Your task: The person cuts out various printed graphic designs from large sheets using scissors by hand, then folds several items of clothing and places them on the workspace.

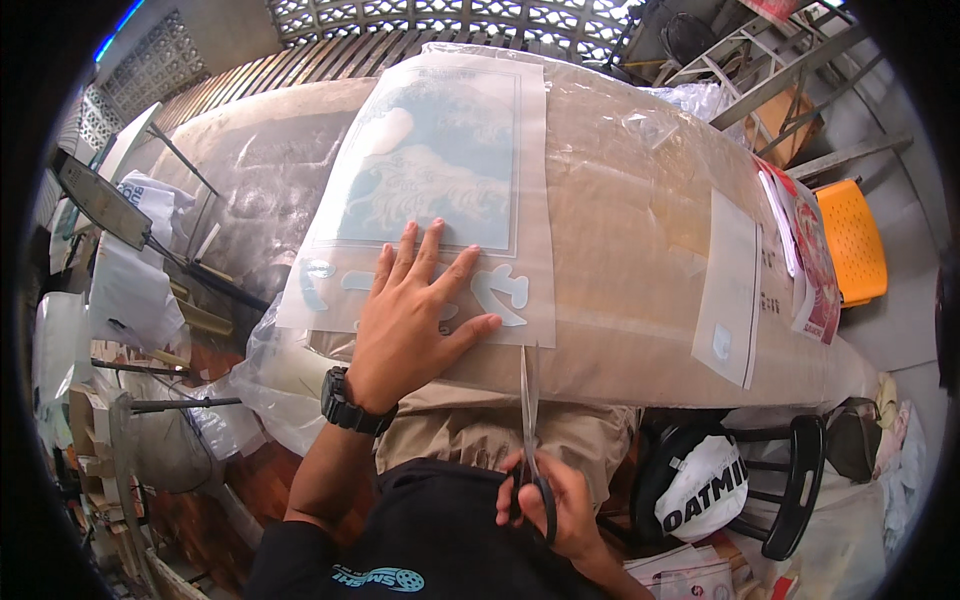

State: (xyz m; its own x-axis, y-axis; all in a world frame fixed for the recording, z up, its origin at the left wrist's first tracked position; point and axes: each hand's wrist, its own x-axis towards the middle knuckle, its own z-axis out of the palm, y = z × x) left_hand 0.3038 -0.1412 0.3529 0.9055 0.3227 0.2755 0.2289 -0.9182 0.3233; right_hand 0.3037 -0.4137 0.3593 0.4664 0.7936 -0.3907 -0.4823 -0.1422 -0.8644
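A large translucent sheet [534,160] with a pale blue wave picture and big pale blue characters lies flat on the brown-covered table. My left hand [400,320] rests palm down across its near part, fingers spread, a black watch on the wrist. Below the sheet's near right corner, my right hand [565,505] grips a pair of scissors [529,400] by its black handles. The blades point away from me and stand slightly apart, their tips at the sheet's near edge. Whether the tips have entered the sheet, I cannot tell.
To the right lies a smaller translucent sheet [728,290], with red printed papers [815,265] beyond it. An orange plastic seat [850,240] and a black chair [795,490] stand near the table's right end. A metal ladder [790,75] leans at the back right. Clutter fills the left side.
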